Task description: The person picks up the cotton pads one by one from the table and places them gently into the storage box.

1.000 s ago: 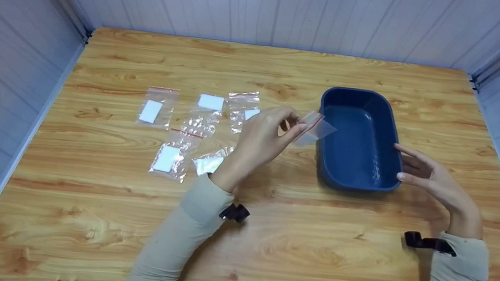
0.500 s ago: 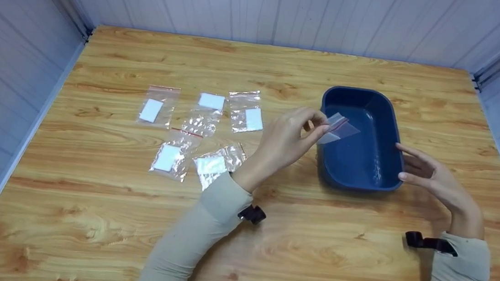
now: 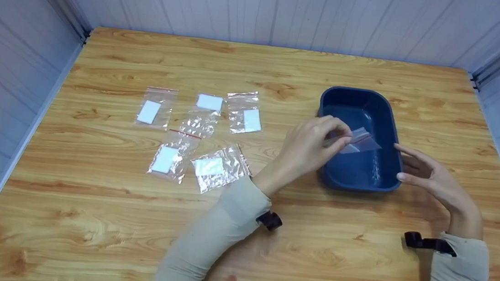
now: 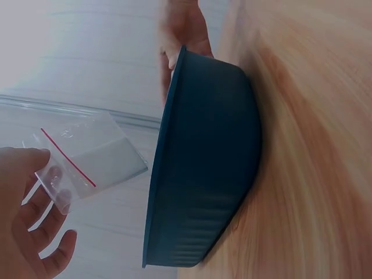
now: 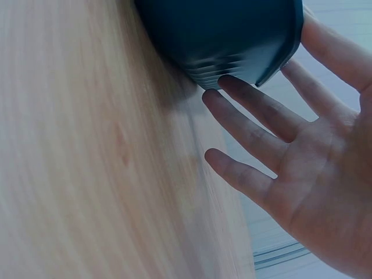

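Worktop (image 3: 326,258) wood-grain, panel walls (image 3: 253,10) at back/side edges; left grip (image 3: 310,141) pinches bag (image 3: 368,144) over tub (image 3: 361,176); right grip (image 3: 440,184) spread, touching tub.

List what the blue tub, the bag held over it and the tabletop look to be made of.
Blue tub: probably moulded plastic, smooth with a soft sheen; rounded corners and highlights inside suggest it.

Bag: thin, clear, glossy plastic film; the white piece inside shows through.

Tabletop: brown wood grain, slightly shiny; whether solid wood or laminate, I can't tell.
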Available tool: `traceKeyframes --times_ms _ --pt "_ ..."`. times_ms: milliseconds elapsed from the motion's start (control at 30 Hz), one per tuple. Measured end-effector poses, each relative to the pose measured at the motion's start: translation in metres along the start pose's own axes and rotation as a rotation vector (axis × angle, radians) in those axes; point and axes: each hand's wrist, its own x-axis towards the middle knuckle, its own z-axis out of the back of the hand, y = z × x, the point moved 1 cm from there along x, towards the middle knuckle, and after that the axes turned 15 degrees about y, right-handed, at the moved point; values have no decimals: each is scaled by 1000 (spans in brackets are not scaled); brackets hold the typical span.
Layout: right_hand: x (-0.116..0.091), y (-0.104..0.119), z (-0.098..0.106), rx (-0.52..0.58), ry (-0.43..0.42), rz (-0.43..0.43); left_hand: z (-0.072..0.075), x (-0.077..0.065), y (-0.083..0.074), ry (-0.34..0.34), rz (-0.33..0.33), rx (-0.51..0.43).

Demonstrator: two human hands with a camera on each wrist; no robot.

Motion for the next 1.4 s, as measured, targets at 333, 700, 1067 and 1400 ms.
traceKeyframes --times_ms 333,700,1067,1400 --pt "0 2 1 -33 -3 -33 -15 6 -3 55 2 -7" --pt "0 1 0 -26 -2 -19 -28 7 4 153 34 -5" --pt "0 3 -1 -27 -14 -71 -33 9 10 212 79 -1" --pt "0 2 -1 -40 -23 -84 -33 7 13 238 70 -27"
